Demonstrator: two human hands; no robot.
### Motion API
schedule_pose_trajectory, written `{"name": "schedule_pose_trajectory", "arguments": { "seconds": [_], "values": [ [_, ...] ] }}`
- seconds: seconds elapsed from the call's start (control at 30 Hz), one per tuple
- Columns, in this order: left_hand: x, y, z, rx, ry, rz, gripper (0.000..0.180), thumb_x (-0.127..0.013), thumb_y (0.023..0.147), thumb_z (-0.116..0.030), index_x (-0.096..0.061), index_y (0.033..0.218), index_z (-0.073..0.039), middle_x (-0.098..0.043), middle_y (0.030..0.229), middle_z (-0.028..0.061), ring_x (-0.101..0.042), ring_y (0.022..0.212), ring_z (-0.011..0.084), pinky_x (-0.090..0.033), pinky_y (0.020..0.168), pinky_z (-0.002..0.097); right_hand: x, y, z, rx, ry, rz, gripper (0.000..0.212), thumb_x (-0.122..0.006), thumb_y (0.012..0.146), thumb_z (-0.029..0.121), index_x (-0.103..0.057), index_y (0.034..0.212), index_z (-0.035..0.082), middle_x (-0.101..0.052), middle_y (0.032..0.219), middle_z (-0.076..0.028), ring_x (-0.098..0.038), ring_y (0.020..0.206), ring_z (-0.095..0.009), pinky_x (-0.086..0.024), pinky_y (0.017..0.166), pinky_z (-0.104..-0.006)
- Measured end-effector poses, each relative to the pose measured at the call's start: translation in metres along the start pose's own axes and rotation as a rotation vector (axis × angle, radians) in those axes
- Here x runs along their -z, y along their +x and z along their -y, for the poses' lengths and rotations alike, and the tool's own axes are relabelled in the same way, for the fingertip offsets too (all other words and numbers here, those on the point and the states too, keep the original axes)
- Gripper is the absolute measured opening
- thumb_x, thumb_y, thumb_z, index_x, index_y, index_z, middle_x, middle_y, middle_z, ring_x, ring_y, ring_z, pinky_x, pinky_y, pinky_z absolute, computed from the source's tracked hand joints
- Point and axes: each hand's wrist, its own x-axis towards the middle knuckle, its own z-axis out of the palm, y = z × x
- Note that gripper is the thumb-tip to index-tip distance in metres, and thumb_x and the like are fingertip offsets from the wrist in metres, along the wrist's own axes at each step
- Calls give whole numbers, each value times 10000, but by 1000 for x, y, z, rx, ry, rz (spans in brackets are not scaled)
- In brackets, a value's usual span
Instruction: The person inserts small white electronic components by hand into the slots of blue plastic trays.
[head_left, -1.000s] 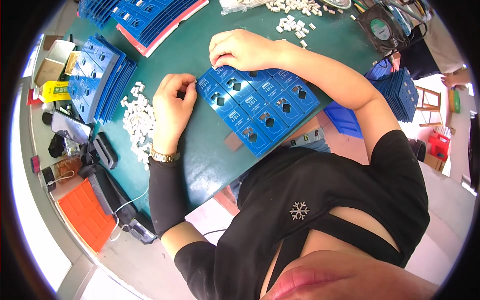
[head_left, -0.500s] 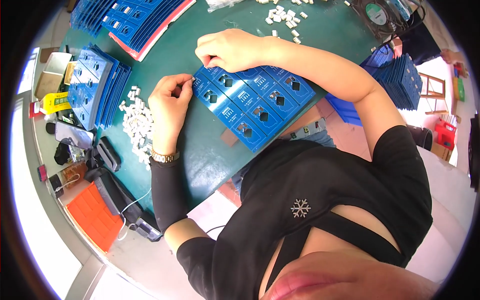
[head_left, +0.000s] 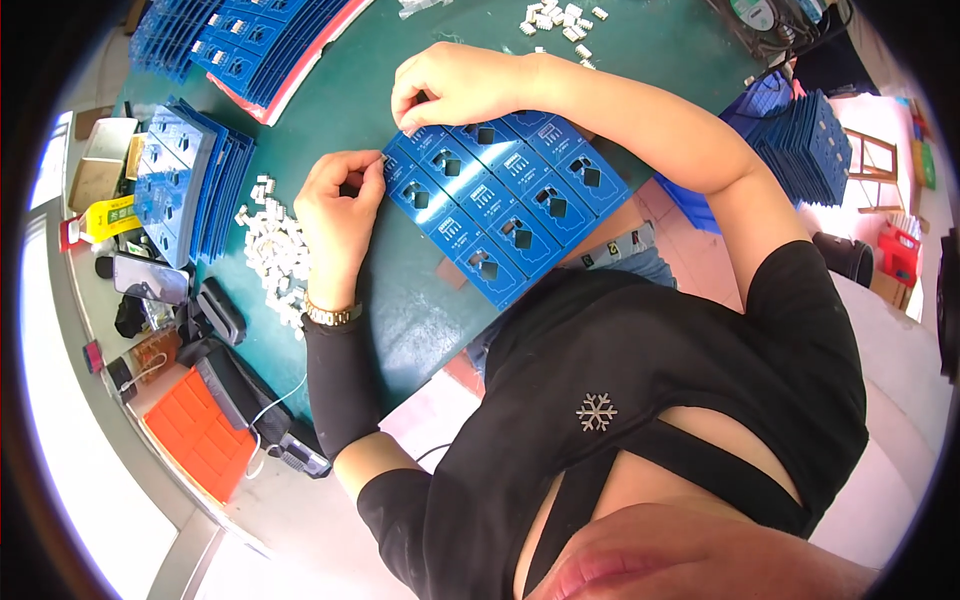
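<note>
A blue circuit board panel (head_left: 475, 190), with repeated sections, dark cutouts and white markings, lies before me near the table's front edge. My left hand (head_left: 338, 200) is at its left corner, thumb and forefinger pinched on a small white connector (head_left: 385, 158), largely covered by the fingertips. My right hand (head_left: 455, 85) reaches over the panel's far edge. Its fingers curl closed at the far left part of the board, and whatever is between them is hidden. Beside my left wrist lies a pile of small white connectors (head_left: 272, 245).
Blue panels stand stacked at the left (head_left: 185, 180), far left (head_left: 250, 50) and right (head_left: 808, 150). More loose connectors (head_left: 560, 18) lie on the green table (head_left: 420, 330) beyond my right hand. A phone (head_left: 150, 278), a black case (head_left: 222, 310) and an orange tray (head_left: 200, 435) are at left.
The view has shifted slightly. My right hand sits a little farther up in the picture, its fingers still closed by the board's edge. The left hand keeps its pinch at the corner.
</note>
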Motion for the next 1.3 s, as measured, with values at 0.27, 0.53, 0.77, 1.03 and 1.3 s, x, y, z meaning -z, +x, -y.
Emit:
{"name": "schedule_pose_trajectory", "arguments": {
  "seconds": [0.27, 0.53, 0.77, 1.03, 1.3],
  "values": [
    [0, 1, 3, 53, -49, 17, 68, -719, 799, -19, -716, 867, -17, -689, 809, 55, -610, 619, 91, -504, 607, 226, 15, -1, -8, -97, 65, -71, 196, -652, 894, 193, -696, 999, 33, -675, 859, -39, -589, 725, -99, -495, 669, -262],
    [0, 0, 3, 55, -38, 19, 71, -721, 810, -24, -713, 879, -11, -684, 819, 54, -601, 631, 85, -500, 614, 221, 8, 1, -12, -22, -23, -20, 185, -614, 899, 166, -695, 993, 29, -696, 904, -85, -655, 833, -178, -510, 757, -300],
    [-1, -1, 6, 14, -39, 3, 74, -730, 802, -28, -714, 872, -9, -687, 827, 56, -601, 634, 82, -500, 609, 220, 7, -1, -9, -53, -2, -33, 181, -608, 897, 158, -697, 989, 29, -697, 917, -93, -661, 848, -196, -512, 770, -308],
    [-3, 0, 6, 65, -35, 15, 80, -731, 804, -31, -714, 880, -12, -688, 822, 52, -597, 637, 82, -502, 619, 218, 10, -2, -10, -20, -20, -7, 171, -623, 879, 157, -698, 963, 28, -688, 928, -91, -658, 834, -194, -514, 754, -306],
    [1, 1, 9, 41, -33, 42, 84, -731, 805, -27, -713, 885, -12, -691, 837, 54, -599, 646, 85, -503, 627, 221, 9, 0, -10, -9, -27, 4, 164, -629, 868, 151, -697, 953, 28, -679, 912, -93, -650, 808, -199, -513, 740, -314]
  ]
}}
